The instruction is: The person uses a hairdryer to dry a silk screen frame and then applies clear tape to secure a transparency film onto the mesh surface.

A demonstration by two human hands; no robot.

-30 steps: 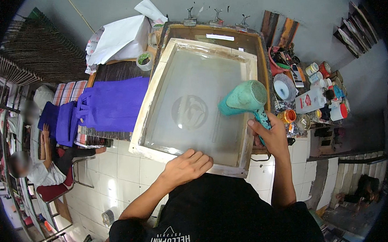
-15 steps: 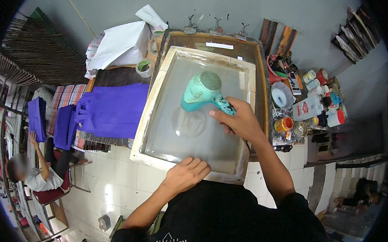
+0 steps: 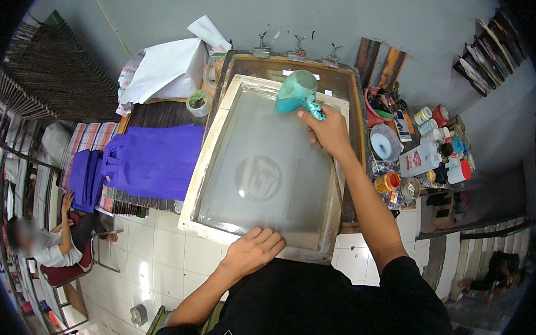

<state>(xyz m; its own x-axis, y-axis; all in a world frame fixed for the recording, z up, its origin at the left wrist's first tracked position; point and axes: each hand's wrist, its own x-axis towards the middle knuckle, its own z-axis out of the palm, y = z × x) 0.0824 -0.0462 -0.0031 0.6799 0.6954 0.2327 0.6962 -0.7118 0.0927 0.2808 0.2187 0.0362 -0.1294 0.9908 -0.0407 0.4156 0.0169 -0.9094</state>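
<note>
A turquoise, paint-stained hair dryer (image 3: 297,92) is in my right hand (image 3: 331,129), which is closed round its speckled handle. It is held above the far right corner of a silk-screen frame (image 3: 205,186) with a pale wooden border. A round emblem (image 3: 258,178) shows in the grey mesh, left of and below the dryer. My left hand (image 3: 255,250) is closed over the near edge of the frame, its fingers curled and partly hidden from view. The frame lies tilted on a larger brown wooden board (image 3: 250,64).
Purple bags (image 3: 155,158) lie on the left table near a green-filled tub (image 3: 198,102). Metal clamps (image 3: 298,46) line the board's far edge. To the right stand ink jars (image 3: 387,182) and a white jug (image 3: 419,159). A seated person (image 3: 63,244) touches folded purple bags at far left.
My right hand has moved the hair dryer away from me and to the right, uncovering the emblem. My left hand stays at the near edge. The seated person's hand has lowered a purple bag.
</note>
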